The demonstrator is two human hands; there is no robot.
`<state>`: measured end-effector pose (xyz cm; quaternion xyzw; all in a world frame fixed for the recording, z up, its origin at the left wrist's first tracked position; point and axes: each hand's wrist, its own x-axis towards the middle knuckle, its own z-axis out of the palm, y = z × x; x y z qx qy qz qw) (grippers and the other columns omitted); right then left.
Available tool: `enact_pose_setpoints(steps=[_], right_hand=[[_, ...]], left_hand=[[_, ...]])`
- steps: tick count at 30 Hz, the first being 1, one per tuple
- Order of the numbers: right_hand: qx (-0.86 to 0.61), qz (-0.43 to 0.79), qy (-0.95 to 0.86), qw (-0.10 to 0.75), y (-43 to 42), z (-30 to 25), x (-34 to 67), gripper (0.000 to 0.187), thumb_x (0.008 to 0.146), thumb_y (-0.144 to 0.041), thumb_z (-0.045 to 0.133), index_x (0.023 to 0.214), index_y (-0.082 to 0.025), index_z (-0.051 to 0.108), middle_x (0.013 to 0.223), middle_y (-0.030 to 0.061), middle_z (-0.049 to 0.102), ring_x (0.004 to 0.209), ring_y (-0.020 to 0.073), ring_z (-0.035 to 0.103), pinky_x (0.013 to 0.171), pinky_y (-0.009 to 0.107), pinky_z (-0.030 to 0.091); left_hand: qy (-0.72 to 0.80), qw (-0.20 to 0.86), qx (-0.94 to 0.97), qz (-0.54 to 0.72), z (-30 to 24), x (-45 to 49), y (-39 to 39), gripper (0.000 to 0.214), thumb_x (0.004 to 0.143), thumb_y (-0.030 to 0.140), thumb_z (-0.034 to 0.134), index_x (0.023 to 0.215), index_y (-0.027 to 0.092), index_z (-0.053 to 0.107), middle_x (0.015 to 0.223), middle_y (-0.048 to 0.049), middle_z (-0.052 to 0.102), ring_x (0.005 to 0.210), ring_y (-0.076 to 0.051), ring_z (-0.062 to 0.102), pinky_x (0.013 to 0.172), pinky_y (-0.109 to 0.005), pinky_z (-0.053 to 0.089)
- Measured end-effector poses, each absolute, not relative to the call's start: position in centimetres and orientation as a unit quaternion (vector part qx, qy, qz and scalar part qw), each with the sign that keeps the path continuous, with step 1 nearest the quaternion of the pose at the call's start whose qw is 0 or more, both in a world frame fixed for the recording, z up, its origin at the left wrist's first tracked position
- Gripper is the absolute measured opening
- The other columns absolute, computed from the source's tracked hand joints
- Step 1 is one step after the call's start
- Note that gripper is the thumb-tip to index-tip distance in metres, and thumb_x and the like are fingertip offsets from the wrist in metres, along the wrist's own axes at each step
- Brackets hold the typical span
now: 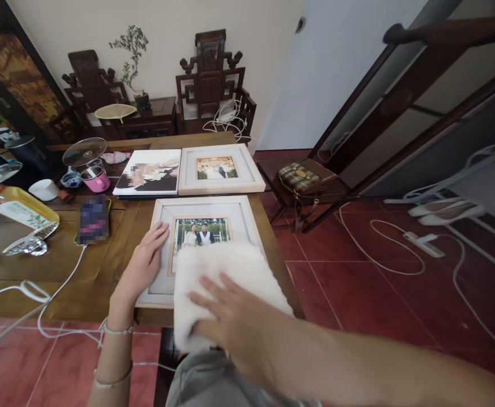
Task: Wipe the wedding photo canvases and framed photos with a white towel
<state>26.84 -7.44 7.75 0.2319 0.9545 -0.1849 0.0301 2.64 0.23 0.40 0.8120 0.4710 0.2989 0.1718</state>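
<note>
A light wood picture frame (pixel 158 294) with a wide pale mat and a photo of two people lies face up at the table's near edge. My left hand (pixel 147 260) rests along its left border, fingers stretched out and lying on the rail. Over the lower right part of the frame spreads a white fluffy cloth (pixel 242 265), which hides that corner and some of the photo. Flat on top of the cloth lies my right hand (pixel 234 316), fingers spread and slightly blurred.
Behind lie a second picture frame (pixel 251 175) and a photo album (pixel 124 181). To the left are a phone (pixel 93 220) on a white cable, a clear hair claw (pixel 33 240), an oil bottle (pixel 26 206) and a pink mug (pixel 97 178). A chair (pixel 336 186) holding a plaid bag (pixel 298 176) stands right.
</note>
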Motion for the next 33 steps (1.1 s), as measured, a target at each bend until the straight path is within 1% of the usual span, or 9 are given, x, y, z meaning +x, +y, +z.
enact_pose_setpoints(steps=[3, 6, 10, 14, 16, 21, 27, 30, 33], right_hand=[[0.219, -0.218, 0.951, 0.015, -8.9, 7.5, 26.8, 0.031, 0.086, -0.023, 0.056, 0.115, -0.019, 0.066, 0.146, 0.0172, 0.046, 0.136, 0.0439, 0.037, 0.105, 0.072, 0.029], [0.253, -0.207, 0.945, -0.021, -8.1, 6.6, 26.8, 0.036, 0.085, -0.015, 0.053, 0.118, -0.020, 0.065, 0.149, 0.0142, 0.043, 0.141, 0.0390, 0.031, 0.111, 0.065, 0.024], [0.305, -0.157, 0.936, -0.074, -4.4, 5.0, 27.3, 0.050, 0.080, 0.000, 0.048, 0.125, -0.019, 0.061, 0.150, 0.0130, 0.043, 0.144, 0.0320, 0.027, 0.115, 0.058, 0.022], [0.365, -0.067, 0.922, -0.108, 1.1, 4.0, 27.4, 0.059, 0.076, 0.007, 0.046, 0.127, -0.019, 0.059, 0.152, 0.0123, 0.039, 0.145, 0.0311, 0.024, 0.117, 0.057, 0.020], [0.397, -0.025, 0.912, -0.102, 3.9, 3.8, 27.0, 0.062, 0.075, 0.010, 0.046, 0.130, -0.017, 0.056, 0.154, 0.0141, 0.035, 0.145, 0.0341, 0.022, 0.116, 0.061, 0.019], [0.411, 0.014, 0.910, -0.043, 6.6, 3.9, 25.3, 0.054, 0.080, 0.007, 0.049, 0.129, -0.014, 0.057, 0.155, 0.0156, 0.033, 0.144, 0.0431, 0.017, 0.111, 0.070, 0.018], [0.341, -0.027, 0.939, 0.020, 0.2, 4.8, 24.4, 0.045, 0.083, -0.004, 0.055, 0.126, -0.018, 0.062, 0.152, 0.0145, 0.038, 0.141, 0.0452, 0.026, 0.109, 0.069, 0.024], [0.299, -0.089, 0.949, 0.048, -3.8, 6.2, 25.0, 0.041, 0.081, -0.010, 0.059, 0.121, -0.018, 0.065, 0.149, 0.0167, 0.043, 0.138, 0.0474, 0.031, 0.105, 0.071, 0.029], [0.255, -0.146, 0.955, 0.045, -6.7, 7.4, 25.7, 0.035, 0.083, -0.018, 0.059, 0.117, -0.018, 0.067, 0.147, 0.0174, 0.045, 0.137, 0.0476, 0.032, 0.104, 0.073, 0.029]], left_hand=[[0.467, 0.173, 0.816, 0.294, 0.5, 2.6, 0.1, 0.043, 0.098, 0.020, 0.034, 0.137, 0.018, 0.053, 0.145, -0.0114, 0.050, 0.142, -0.023, 0.034, 0.118, -0.050, 0.027], [0.464, 0.174, 0.819, 0.289, 0.6, 2.6, 0.1, 0.043, 0.098, 0.020, 0.034, 0.137, 0.018, 0.052, 0.146, -0.0113, 0.049, 0.143, -0.022, 0.032, 0.118, -0.051, 0.026], [0.464, 0.178, 0.820, 0.286, 0.6, 2.6, 0.1, 0.043, 0.098, 0.020, 0.033, 0.137, 0.017, 0.052, 0.147, -0.0117, 0.048, 0.144, -0.022, 0.030, 0.118, -0.051, 0.026], [0.457, 0.181, 0.821, 0.291, 0.5, 2.6, 0.1, 0.043, 0.099, 0.020, 0.033, 0.136, 0.019, 0.053, 0.147, -0.0109, 0.047, 0.144, -0.023, 0.030, 0.118, -0.051, 0.026], [0.459, 0.182, 0.820, 0.290, 0.6, 2.6, 0.1, 0.043, 0.099, 0.020, 0.034, 0.137, 0.020, 0.053, 0.147, -0.0102, 0.047, 0.144, -0.023, 0.030, 0.118, -0.051, 0.025], [0.459, 0.182, 0.820, 0.290, 0.6, 2.6, 0.2, 0.043, 0.098, 0.019, 0.034, 0.137, 0.019, 0.052, 0.147, -0.0108, 0.048, 0.144, -0.022, 0.030, 0.118, -0.051, 0.025], [0.465, 0.174, 0.815, 0.298, 0.3, 2.6, 0.3, 0.043, 0.098, 0.019, 0.035, 0.136, 0.021, 0.053, 0.145, -0.0096, 0.050, 0.143, -0.023, 0.033, 0.117, -0.052, 0.027], [0.465, 0.174, 0.814, 0.302, 0.2, 2.6, 0.3, 0.043, 0.098, 0.019, 0.034, 0.136, 0.019, 0.053, 0.144, -0.0105, 0.051, 0.143, -0.023, 0.033, 0.118, -0.051, 0.027], [0.469, 0.176, 0.811, 0.303, 0.3, 2.6, 0.2, 0.043, 0.098, 0.020, 0.034, 0.136, 0.020, 0.053, 0.144, -0.0096, 0.051, 0.142, -0.023, 0.034, 0.118, -0.051, 0.027]])
